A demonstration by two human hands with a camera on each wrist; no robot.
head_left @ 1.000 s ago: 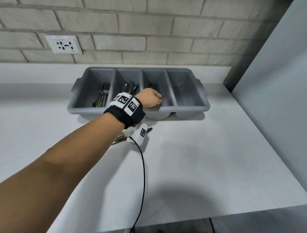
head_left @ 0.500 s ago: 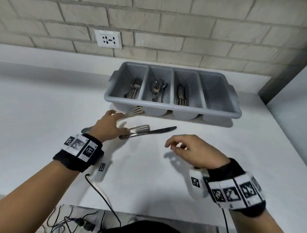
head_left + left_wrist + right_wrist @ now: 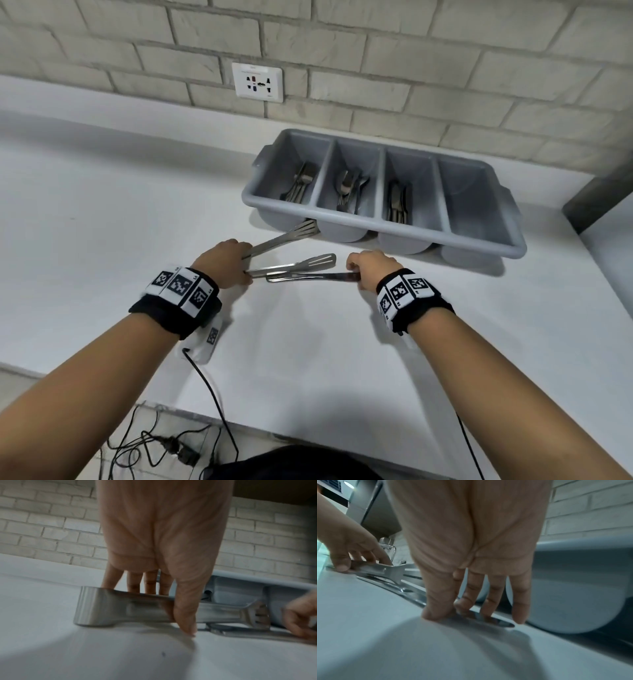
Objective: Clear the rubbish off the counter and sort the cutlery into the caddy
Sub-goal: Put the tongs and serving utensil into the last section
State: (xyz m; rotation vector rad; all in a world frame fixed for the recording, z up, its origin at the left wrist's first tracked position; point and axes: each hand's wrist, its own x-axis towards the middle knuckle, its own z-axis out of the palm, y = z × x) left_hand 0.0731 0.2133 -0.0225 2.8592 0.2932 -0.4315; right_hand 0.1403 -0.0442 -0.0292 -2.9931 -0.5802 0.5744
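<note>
A grey four-compartment caddy (image 3: 376, 226) stands against the brick wall with forks, spoons and knives in its three left compartments. Its right compartment shows nothing inside. Steel tongs (image 3: 294, 265) lie spread on the white counter in front of it. My left hand (image 3: 226, 263) grips them near the hinge, thumb in front and fingers behind (image 3: 164, 609). A table knife (image 3: 308, 278) lies under the tongs' lower arm. My right hand (image 3: 368, 269) pinches its right end between thumb and fingers (image 3: 452, 613), down on the counter. The knife (image 3: 501, 623) touches the surface.
A wall socket (image 3: 257, 82) sits above the counter to the caddy's left. A dark grey panel (image 3: 599, 202) borders the counter at right. Cables (image 3: 154, 442) hang below the front edge, and one runs from my left wrist.
My right hand came down from hovering above the counter and pinched the knife's end. My left hand, earlier over the tongs, now has thumb and fingers round them.
</note>
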